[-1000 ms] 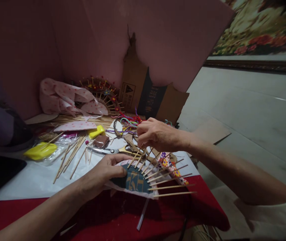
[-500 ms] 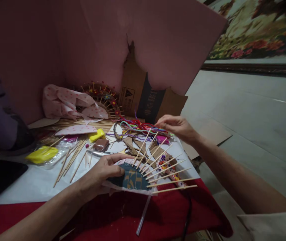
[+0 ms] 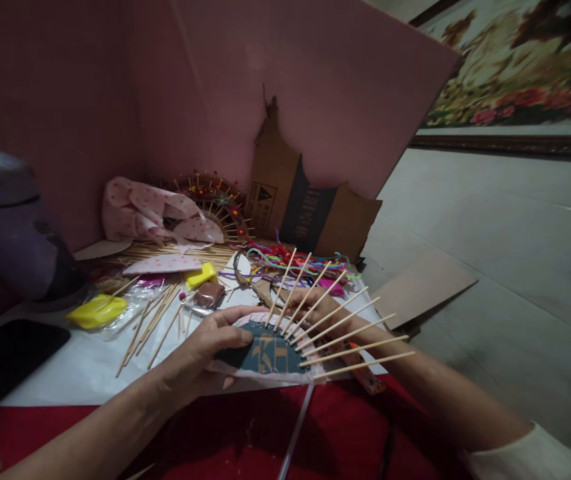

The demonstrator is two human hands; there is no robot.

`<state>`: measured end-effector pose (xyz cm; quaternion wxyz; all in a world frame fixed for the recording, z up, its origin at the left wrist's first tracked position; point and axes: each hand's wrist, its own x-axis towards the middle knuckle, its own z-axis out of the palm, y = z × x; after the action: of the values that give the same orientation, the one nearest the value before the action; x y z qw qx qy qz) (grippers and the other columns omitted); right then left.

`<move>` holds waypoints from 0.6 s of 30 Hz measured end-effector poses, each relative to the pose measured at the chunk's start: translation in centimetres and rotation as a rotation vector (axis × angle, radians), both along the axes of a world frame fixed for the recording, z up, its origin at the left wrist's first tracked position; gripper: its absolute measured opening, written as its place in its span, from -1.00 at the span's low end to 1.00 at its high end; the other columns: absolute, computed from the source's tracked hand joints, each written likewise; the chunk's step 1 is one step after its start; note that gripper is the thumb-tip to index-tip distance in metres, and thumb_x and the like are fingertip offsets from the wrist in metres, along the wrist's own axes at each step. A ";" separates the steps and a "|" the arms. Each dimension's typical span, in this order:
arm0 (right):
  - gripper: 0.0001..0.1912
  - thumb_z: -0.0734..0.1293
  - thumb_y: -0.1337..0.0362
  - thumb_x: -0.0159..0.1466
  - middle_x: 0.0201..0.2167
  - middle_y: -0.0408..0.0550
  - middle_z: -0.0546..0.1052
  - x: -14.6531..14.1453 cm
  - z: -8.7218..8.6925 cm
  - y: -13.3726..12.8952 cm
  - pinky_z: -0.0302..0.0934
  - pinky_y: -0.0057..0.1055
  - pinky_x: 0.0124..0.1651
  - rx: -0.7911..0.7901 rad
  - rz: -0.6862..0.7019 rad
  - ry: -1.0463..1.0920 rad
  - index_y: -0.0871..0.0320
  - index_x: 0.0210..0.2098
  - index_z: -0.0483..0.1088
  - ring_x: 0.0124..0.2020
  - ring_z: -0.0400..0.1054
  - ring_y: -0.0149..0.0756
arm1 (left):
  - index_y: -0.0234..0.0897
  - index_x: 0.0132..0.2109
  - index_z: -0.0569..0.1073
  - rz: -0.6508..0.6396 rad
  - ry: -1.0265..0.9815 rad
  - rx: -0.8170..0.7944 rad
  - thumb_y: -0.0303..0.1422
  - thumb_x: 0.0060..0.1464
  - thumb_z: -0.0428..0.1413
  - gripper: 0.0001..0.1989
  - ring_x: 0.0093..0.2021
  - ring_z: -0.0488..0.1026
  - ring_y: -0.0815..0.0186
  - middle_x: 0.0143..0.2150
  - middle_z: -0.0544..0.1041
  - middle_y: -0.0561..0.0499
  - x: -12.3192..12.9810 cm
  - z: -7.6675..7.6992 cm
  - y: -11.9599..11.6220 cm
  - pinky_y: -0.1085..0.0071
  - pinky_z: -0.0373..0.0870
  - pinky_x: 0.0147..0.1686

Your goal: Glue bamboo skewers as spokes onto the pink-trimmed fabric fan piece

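Note:
My left hand [image 3: 215, 343] grips the left end of a half-round cardboard piece [image 3: 265, 353], dark blue with an orange print and a pale pink cloth edge. Several thin wooden sticks [image 3: 338, 313] fan out from its curved edge to the upper right. Behind these sticks is my right hand [image 3: 313, 307], partly covered by them, its fingers near cardboard scraps [image 3: 264, 291]; whether it holds anything is hidden. A clear glue stick [image 3: 295, 433] lies below the cardboard piece.
Yellow clay packs [image 3: 98, 312], a brown pack [image 3: 209, 294], loose sticks [image 3: 158, 327] and coloured pipe cleaners [image 3: 285, 259] lie on white paper. A black phone [image 3: 15, 353] and purple bottle [image 3: 20, 227] are at left. Torn cardboard [image 3: 310, 207] leans on the pink wall.
My right hand has moved left and down from beside the pipe cleaners to behind the fanned sticks. My left hand keeps its hold on the cardboard piece. The view has shifted slightly.

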<state>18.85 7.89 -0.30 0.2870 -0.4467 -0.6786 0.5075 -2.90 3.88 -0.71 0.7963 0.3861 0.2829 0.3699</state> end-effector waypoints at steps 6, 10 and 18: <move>-0.63 0.39 0.29 -0.02 -0.63 -0.28 0.38 2.6 0.2 3.0 0.15 -0.53 -0.65 0.132 -0.355 0.146 0.11 -0.25 0.21 -0.66 0.30 -0.43 | -0.32 -0.07 0.45 0.052 -0.024 -0.032 -0.47 -0.14 0.11 -0.61 -0.64 0.35 0.48 -0.38 0.56 -0.05 -0.3 0.2 -0.1 0.59 0.18 -0.72; -0.30 0.41 0.28 -0.04 -0.64 -0.24 0.47 6.2 3.3 4.0 0.15 -0.55 -0.69 0.241 -0.557 0.205 0.13 0.00 -0.01 -0.69 0.33 -0.38 | -0.31 -0.09 0.46 0.067 0.045 0.011 -0.46 -0.14 0.12 -0.63 -0.74 0.26 0.51 -0.43 0.56 -0.02 -0.2 0.2 -0.1 0.61 0.08 -0.82; -0.43 0.38 0.41 0.08 -0.64 -0.24 0.51 7.1 12.2 -0.8 0.13 -0.53 -0.71 0.829 -0.680 0.330 0.05 0.03 0.10 -0.73 0.32 -0.38 | -0.30 -0.16 0.50 0.073 0.101 0.104 -0.35 -0.13 0.22 -0.69 -0.32 0.51 0.25 -0.31 0.59 -0.06 0.3 -0.2 -0.4 0.40 0.38 -0.33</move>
<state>25.99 7.13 11.86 0.6885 -0.4046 -0.5853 0.1404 -2.58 3.51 -0.89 0.7459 0.4345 0.3171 0.3927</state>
